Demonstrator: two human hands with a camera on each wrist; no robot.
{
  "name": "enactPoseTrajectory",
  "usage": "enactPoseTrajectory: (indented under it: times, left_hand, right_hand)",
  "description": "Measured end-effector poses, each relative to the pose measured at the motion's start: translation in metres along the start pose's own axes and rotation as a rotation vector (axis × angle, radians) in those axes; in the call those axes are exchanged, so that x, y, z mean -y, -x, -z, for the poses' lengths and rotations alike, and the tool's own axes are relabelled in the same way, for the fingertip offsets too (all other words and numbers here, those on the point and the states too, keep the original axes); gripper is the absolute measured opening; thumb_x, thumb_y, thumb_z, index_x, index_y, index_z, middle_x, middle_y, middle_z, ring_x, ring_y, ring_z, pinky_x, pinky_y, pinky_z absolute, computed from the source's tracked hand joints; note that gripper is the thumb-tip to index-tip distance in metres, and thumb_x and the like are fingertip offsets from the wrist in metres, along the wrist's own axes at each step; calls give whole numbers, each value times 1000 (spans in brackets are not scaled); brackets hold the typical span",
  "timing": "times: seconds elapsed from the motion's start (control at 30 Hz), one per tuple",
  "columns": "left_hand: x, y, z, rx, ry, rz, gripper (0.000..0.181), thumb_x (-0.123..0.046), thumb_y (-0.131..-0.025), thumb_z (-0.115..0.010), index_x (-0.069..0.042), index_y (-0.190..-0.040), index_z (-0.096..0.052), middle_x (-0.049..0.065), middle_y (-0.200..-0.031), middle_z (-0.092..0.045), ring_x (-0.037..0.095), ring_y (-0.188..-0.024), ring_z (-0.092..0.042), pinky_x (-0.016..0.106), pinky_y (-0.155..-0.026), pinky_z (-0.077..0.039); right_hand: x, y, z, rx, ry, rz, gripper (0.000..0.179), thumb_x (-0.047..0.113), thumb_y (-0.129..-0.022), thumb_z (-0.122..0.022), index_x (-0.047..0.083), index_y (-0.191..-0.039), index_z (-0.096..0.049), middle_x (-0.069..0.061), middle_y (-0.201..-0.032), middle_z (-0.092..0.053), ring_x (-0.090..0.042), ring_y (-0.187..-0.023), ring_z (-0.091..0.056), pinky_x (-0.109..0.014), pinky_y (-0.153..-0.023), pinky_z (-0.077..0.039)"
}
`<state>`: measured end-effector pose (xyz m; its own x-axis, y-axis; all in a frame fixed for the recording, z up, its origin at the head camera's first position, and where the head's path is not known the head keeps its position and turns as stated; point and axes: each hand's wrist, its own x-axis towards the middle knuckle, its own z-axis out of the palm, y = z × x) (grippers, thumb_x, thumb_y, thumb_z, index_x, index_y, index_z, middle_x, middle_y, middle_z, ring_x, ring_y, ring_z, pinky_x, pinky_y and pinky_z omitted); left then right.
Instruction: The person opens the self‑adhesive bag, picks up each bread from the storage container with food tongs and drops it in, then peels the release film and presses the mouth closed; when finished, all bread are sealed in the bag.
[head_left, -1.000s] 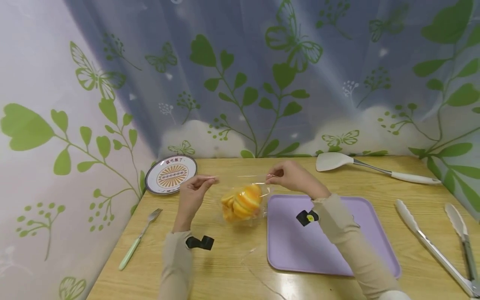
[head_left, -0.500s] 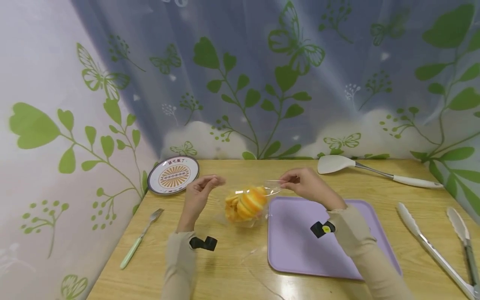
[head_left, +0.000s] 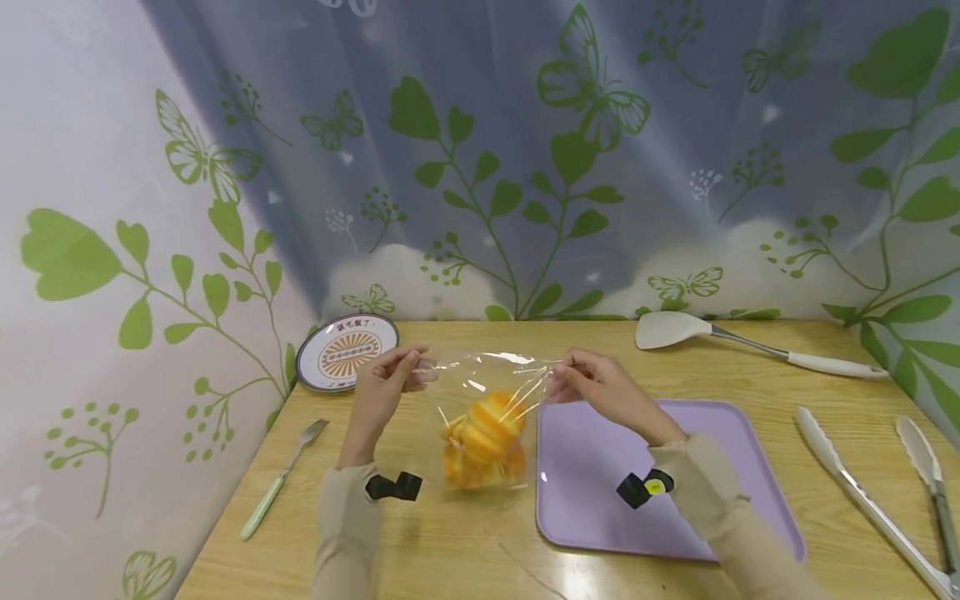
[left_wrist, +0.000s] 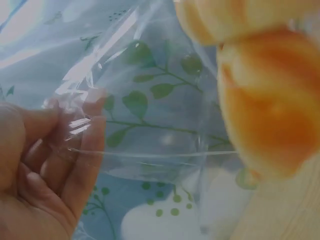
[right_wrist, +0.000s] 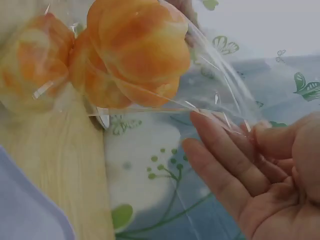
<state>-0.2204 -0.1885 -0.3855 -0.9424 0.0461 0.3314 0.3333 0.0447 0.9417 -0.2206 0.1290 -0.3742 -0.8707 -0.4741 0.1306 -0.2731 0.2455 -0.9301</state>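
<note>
Between my hands hangs a clear plastic bag [head_left: 468, 367] with orange-yellow bread [head_left: 487, 433] inside, ridged like a croissant. More than one piece of bread [right_wrist: 140, 45] shows in the right wrist view. My left hand [head_left: 377, 400] pinches the bag's upper left edge between thumb and fingers; in the left wrist view the film wraps over the fingertips [left_wrist: 92, 127]. At the upper right edge, my right hand [head_left: 611, 392] pinches the film with thumb and forefinger, its other fingers [right_wrist: 220, 175] stretched out below. The bag's upper part is pulled taut and creased.
A purple tray [head_left: 600, 508] lies under my right forearm. At the left are a patterned plate [head_left: 348, 350] and a green-handled fork [head_left: 281, 483]. A white spatula [head_left: 675, 329] lies at the back, and tongs [head_left: 862, 492] lie at the right.
The bag's top has been drawn taut between my hands, and the bread hangs lower, closer to me. My left hand has shifted slightly left; the right has come slightly inward since half a second ago.
</note>
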Motion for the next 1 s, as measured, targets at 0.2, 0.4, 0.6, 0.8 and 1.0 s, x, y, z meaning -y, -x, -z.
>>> enactPoseTrajectory:
  times: [0.2,0.4,0.6,0.8,1.0]
  left_hand:
    - [20,-3,5,52,-10,237,34,-7,-100,-54,16,-124,-57,-15,-87,-72,0,-70,-68,17,-65,-57]
    - [49,-5,10,158,-19,311,40,-15,-102,-51,15,-128,-53,-6,-89,-74,1,-76,-70,19,-70,-58]
    - [66,-5,10,172,-46,331,40,-18,-102,-52,13,-128,-55,6,-96,-76,2,-77,-71,21,-70,-59]
    - [80,-9,7,142,-69,347,40,-18,-102,-52,9,-131,-54,13,-103,-75,2,-77,-72,19,-67,-57]
    - [83,-10,7,91,-28,382,45,-24,-104,-48,4,-139,-49,16,-110,-72,4,-79,-72,20,-72,-58]
  right_hand:
    - [-21,3,-11,43,-53,-114,28,15,-103,-49,-12,-105,-55,-21,-91,-70,-19,-78,-73,-43,-80,-60]
    - [-50,0,-20,17,-78,-187,25,7,-103,-46,-16,-111,-53,-17,-87,-70,-14,-74,-71,-44,-82,-59]
    - [-64,-6,-29,-22,-84,-247,23,6,-102,-48,-15,-109,-55,-12,-81,-69,-8,-66,-67,-37,-75,-61]
    - [-68,-14,-35,-75,-102,-267,27,11,-104,-47,-14,-107,-55,-1,-73,-63,-4,-63,-63,-27,-72,-60]
    - [-70,-14,-35,-89,-131,-226,36,17,-105,-45,-16,-115,-53,-2,-77,-61,-5,-66,-60,-27,-75,-59]
